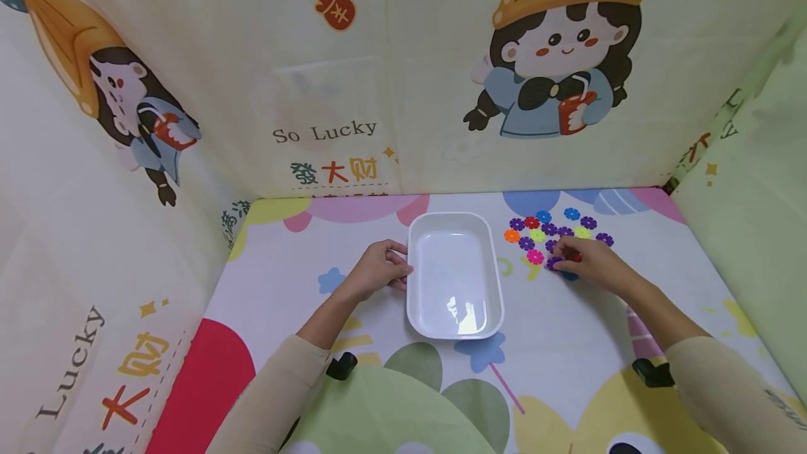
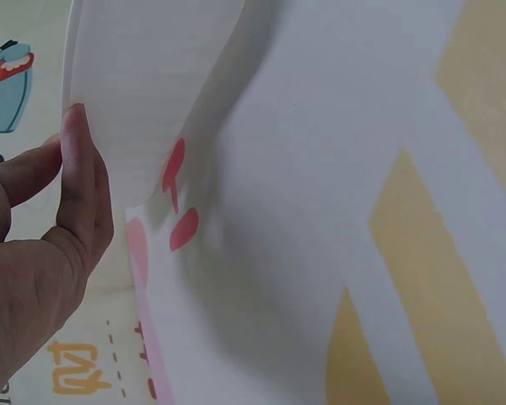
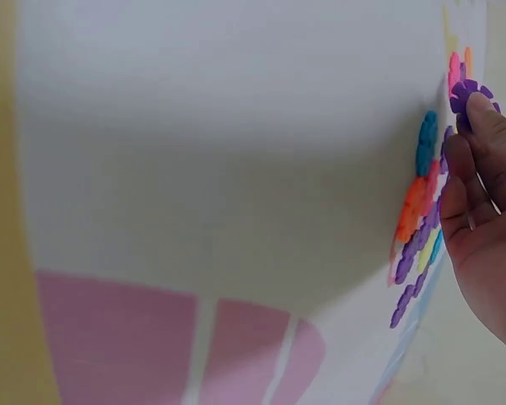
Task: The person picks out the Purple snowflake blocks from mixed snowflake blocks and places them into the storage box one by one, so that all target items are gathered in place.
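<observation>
A white rectangular plastic tray (image 1: 450, 268) stands upright on the patterned cloth, with nothing inside it. My left hand (image 1: 378, 272) pinches its left rim; in the left wrist view the thumb and the fingers (image 2: 78, 186) lie on either side of the tray's edge. To the right of the tray, my right hand (image 1: 595, 265) is over the near side of a spread of small notched plastic discs (image 1: 534, 257). A purple snowflake disc (image 3: 462, 91) is pinched at its thumb and fingertips. Part of the disc spread is hidden under that hand.
The discs come in several colours, such as an orange one (image 1: 511, 236) and a blue one (image 1: 571, 214), and lie flat near the back edge. Cloth walls with cartoon prints (image 1: 567, 69) rise at the back and both sides of the table cloth (image 1: 277, 265).
</observation>
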### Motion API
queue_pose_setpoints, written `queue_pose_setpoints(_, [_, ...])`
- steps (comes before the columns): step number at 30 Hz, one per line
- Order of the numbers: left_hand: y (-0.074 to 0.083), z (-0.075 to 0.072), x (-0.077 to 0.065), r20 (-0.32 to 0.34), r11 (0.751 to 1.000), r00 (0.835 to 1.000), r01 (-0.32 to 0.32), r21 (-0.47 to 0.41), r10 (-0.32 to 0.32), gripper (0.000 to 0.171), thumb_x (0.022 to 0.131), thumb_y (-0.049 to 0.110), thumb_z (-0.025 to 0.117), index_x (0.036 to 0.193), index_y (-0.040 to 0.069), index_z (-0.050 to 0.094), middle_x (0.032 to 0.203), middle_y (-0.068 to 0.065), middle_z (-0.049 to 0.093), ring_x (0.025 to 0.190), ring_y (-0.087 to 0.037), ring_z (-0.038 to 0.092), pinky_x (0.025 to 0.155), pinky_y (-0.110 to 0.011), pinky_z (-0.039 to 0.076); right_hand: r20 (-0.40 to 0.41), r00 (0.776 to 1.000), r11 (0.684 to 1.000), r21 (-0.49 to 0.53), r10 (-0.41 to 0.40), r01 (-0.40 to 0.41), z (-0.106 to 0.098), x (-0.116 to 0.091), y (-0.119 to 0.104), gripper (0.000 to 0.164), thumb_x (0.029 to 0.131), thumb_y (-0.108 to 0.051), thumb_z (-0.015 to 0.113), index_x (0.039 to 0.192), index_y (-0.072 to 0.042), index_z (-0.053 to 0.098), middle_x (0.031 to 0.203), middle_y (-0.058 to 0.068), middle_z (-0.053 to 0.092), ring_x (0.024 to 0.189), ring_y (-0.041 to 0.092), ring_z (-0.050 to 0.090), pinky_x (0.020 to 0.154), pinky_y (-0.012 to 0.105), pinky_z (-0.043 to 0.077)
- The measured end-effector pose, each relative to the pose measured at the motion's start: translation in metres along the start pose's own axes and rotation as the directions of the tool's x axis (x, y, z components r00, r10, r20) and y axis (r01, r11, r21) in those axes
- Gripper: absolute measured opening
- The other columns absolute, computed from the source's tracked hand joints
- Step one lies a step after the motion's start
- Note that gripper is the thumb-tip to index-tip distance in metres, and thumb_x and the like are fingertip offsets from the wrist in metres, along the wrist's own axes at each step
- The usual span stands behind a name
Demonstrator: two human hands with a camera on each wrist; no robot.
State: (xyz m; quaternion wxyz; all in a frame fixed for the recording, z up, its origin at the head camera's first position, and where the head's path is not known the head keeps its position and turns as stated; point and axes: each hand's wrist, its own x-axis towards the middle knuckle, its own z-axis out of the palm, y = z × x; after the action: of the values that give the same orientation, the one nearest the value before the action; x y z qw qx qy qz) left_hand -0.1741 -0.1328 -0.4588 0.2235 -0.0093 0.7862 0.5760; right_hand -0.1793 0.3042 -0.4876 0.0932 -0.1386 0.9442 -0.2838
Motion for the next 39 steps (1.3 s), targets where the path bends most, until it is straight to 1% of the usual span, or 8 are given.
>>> queue_pose_setpoints(6, [-0.001, 0.000, 0.001, 0.006, 1.000, 1.000, -0.005, -0.006, 0.005, 0.040, 0.093, -0.001, 0.073, 0.129, -0.003, 0.056, 0.097, -0.016, 0.066, 0.065, -0.019, 0.072, 0.067, -0.041, 0.069, -0.009, 1.000, 1.000, -0.002, -0.021, 0.021, -0.006, 0.000, -0.010, 0.014, 0.092, -0.016, 0.079, 0.099, -0.013, 0.067, 0.094, 0.004, 0.067, 0.089, 0.021, 0.058, 0.069, 0.014, 0.055])
queue_pose_setpoints(11, [-0.002, -0.001, 0.002, 0.005, 1.000, 1.000, -0.010, 0.008, 0.010, 0.040, 0.093, 0.001, 0.073, 0.129, -0.002, 0.056, 0.099, -0.016, 0.066, 0.065, -0.019, 0.072, 0.071, -0.045, 0.069, -0.011, 1.000, 1.000, -0.003, -0.022, 0.022, -0.009, 0.002, -0.024, 0.016, 0.093, -0.015, 0.077, 0.108, -0.011, 0.073, 0.099, 0.005, 0.071, 0.092, 0.022, 0.062, 0.072, 0.014, 0.057])
queue_pose_setpoints(18, [-0.001, 0.000, 0.001, 0.011, 1.000, 1.000, -0.004, 0.004, 0.004, 0.039, 0.094, 0.000, 0.073, 0.128, -0.002, 0.056, 0.098, -0.016, 0.066, 0.065, -0.019, 0.072, 0.071, -0.045, 0.069, 0.019, 0.999, 0.999, 0.025, -0.029, 0.029, -0.011, 0.004, -0.045, 0.019, 0.097, -0.014, 0.073, 0.115, -0.012, 0.076, 0.107, 0.006, 0.075, 0.096, 0.022, 0.067, 0.079, 0.025, 0.065])
queue_pose_setpoints(23, [-0.001, -0.001, 0.002, 0.009, 1.000, 1.000, -0.004, 0.005, 0.004, 0.039, 0.094, 0.000, 0.073, 0.128, -0.003, 0.056, 0.098, -0.016, 0.066, 0.064, -0.018, 0.071, 0.071, -0.046, 0.069, 0.033, 0.996, 0.994, 0.078, -0.086, 0.083, -0.011, 0.006, -0.061, 0.018, 0.097, -0.013, 0.072, 0.115, -0.013, 0.076, 0.107, 0.005, 0.077, 0.097, 0.022, 0.071, 0.082, 0.029, 0.067])
queue_pose_setpoints(26, [-0.001, -0.001, 0.001, 0.011, 1.000, 1.000, -0.005, 0.006, 0.005, 0.039, 0.093, 0.000, 0.073, 0.129, -0.002, 0.055, 0.098, -0.016, 0.066, 0.064, -0.018, 0.072, 0.070, -0.043, 0.069, 0.033, 0.992, 0.988, 0.100, -0.122, 0.118, -0.010, 0.007, -0.071, 0.018, 0.096, -0.012, 0.073, 0.114, -0.013, 0.076, 0.108, 0.004, 0.077, 0.099, 0.022, 0.073, 0.084, 0.030, 0.067])
queue_pose_setpoints(30, [-0.001, -0.001, 0.000, 0.013, 1.000, 1.000, -0.008, 0.004, 0.007, 0.040, 0.093, 0.000, 0.073, 0.129, -0.002, 0.055, 0.097, -0.016, 0.066, 0.064, -0.018, 0.071, 0.068, -0.041, 0.069, 0.031, 0.990, 0.986, 0.103, -0.137, 0.133, -0.006, 0.010, -0.087, 0.017, 0.096, -0.015, 0.075, 0.113, -0.016, 0.077, 0.108, 0.002, 0.077, 0.097, 0.020, 0.071, 0.084, 0.029, 0.067])
queue_pose_setpoints(34, [-0.001, -0.001, 0.000, 0.015, 1.000, 1.000, -0.005, 0.003, 0.005, 0.039, 0.093, 0.000, 0.073, 0.129, -0.002, 0.055, 0.097, -0.015, 0.065, 0.064, -0.018, 0.071, 0.070, -0.043, 0.069, 0.036, 0.988, 0.981, 0.126, -0.153, 0.147, 0.000, 0.015, -0.102, 0.019, 0.094, -0.014, 0.077, 0.112, -0.019, 0.077, 0.107, -0.001, 0.076, 0.095, 0.017, 0.071, 0.084, 0.028, 0.067])
queue_pose_setpoints(39, [0.000, -0.002, 0.001, 0.014, 1.000, 1.000, -0.013, 0.004, 0.013, 0.039, 0.094, 0.000, 0.072, 0.129, -0.002, 0.055, 0.097, -0.015, 0.064, 0.065, -0.018, 0.071, 0.067, -0.040, 0.069, 0.055, 0.973, 0.960, 0.186, -0.225, 0.211, 0.012, 0.024, -0.118, 0.020, 0.092, -0.014, 0.079, 0.112, -0.015, 0.074, 0.103, -0.002, 0.076, 0.094, 0.015, 0.073, 0.088, 0.032, 0.067])
